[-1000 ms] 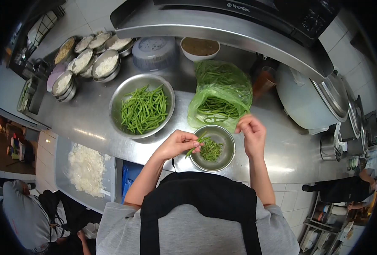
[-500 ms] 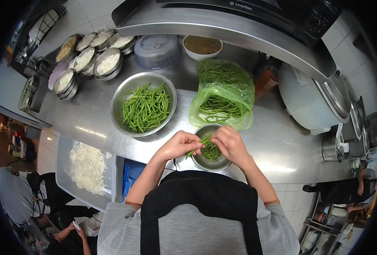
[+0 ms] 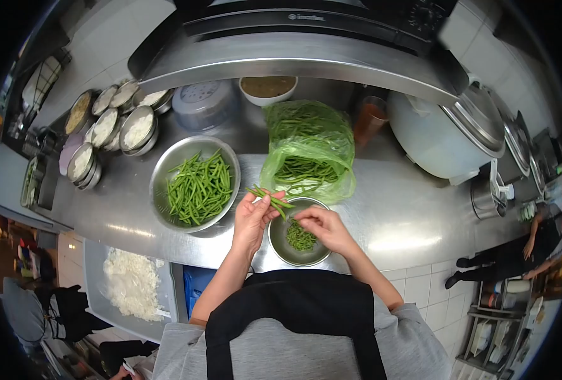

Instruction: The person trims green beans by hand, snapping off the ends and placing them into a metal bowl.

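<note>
Several green beans [image 3: 274,201] are pinched in my left hand [image 3: 253,218], at the upper left rim of a small steel bowl [image 3: 278,244]. My right hand [image 3: 324,228] is over that bowl's right side, its fingers bent together; whatever they hold is too small to make out. Short green trimmings [image 3: 301,237] lie at the bottom of the bowl. To the left, a large steel bowl [image 3: 157,174] holds a heap of whole green beans [image 3: 199,188]. Behind the small bowl, an open green plastic bag [image 3: 309,136] contains more beans.
Bowls of white rice [image 3: 137,132] stand at the back left, beside a clear plastic cover [image 3: 205,104]. A bowl of brown liquid [image 3: 268,87] is behind the bag. A large cooker [image 3: 426,136] stands right. A rice tub [image 3: 94,278] is lower left. Other people are at both sides.
The view has shifted. My left hand has turned upward with the beans, away from the trimmings. My right hand came from the bag to the beans, then moved slightly apart from them over the bowl.
</note>
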`<action>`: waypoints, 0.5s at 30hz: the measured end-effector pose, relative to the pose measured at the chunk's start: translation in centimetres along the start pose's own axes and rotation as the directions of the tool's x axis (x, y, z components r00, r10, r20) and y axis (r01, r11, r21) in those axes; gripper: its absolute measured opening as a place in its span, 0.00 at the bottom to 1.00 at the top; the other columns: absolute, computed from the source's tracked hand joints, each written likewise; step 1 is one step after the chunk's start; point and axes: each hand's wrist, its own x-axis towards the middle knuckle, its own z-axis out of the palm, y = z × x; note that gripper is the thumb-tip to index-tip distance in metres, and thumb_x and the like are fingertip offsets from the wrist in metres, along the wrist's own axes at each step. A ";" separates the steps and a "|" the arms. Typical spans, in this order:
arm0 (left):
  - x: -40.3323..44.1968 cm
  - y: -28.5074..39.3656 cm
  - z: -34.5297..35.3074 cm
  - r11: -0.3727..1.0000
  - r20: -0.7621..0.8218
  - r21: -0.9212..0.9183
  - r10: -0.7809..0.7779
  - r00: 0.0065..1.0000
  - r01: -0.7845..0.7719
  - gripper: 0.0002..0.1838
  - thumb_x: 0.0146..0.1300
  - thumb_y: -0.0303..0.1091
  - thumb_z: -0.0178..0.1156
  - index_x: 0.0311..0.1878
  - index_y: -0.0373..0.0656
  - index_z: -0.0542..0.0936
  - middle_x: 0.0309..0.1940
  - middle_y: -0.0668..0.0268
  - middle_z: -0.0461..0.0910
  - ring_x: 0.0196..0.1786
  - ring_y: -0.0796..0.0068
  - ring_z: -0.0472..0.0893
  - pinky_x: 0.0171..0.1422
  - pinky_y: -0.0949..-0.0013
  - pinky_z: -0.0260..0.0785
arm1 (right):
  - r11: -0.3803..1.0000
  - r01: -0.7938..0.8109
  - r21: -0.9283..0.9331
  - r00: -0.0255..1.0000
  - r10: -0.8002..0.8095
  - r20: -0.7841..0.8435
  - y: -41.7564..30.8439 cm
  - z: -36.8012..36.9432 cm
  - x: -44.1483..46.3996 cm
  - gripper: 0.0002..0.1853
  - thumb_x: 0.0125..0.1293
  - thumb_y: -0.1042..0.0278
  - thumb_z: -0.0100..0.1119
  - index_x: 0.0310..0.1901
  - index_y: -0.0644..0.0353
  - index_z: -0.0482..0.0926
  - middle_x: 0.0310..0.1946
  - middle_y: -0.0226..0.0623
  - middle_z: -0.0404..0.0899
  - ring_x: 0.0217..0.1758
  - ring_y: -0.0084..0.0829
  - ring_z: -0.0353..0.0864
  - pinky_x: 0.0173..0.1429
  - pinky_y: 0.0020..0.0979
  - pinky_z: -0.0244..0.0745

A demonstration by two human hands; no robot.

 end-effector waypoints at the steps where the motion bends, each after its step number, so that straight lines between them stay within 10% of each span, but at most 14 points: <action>1: 0.1 -0.2 0.3 1.000 -0.037 -0.008 0.026 0.999 -0.027 0.11 0.64 0.33 0.53 0.47 0.41 0.68 0.44 0.51 0.78 0.43 0.70 0.80 0.44 0.75 0.73 | 0.954 -0.038 0.298 0.999 0.029 0.036 -0.1 0.8 0.0 0.07 0.61 0.70 0.56 0.37 0.65 0.77 0.28 0.31 0.77 0.33 0.18 0.75 0.37 0.23 0.71; 8: 0.0 -1.2 1.4 0.993 -0.060 0.045 0.114 0.992 -0.111 0.12 0.63 0.29 0.53 0.48 0.39 0.67 0.48 0.47 0.74 0.44 0.68 0.79 0.42 0.76 0.76 | 0.648 -0.175 0.741 0.984 0.094 0.151 1.9 1.4 0.8 0.07 0.64 0.66 0.53 0.39 0.60 0.74 0.34 0.31 0.78 0.33 0.18 0.75 0.37 0.19 0.73; 15: -0.6 -1.5 1.2 0.983 0.023 0.075 0.167 0.986 -0.169 0.12 0.63 0.29 0.53 0.47 0.37 0.65 0.46 0.48 0.74 0.42 0.70 0.79 0.42 0.77 0.77 | 0.738 -0.099 0.668 0.995 0.051 0.091 0.2 0.8 -0.3 0.06 0.62 0.70 0.53 0.32 0.64 0.74 0.28 0.30 0.76 0.26 0.16 0.72 0.31 0.16 0.69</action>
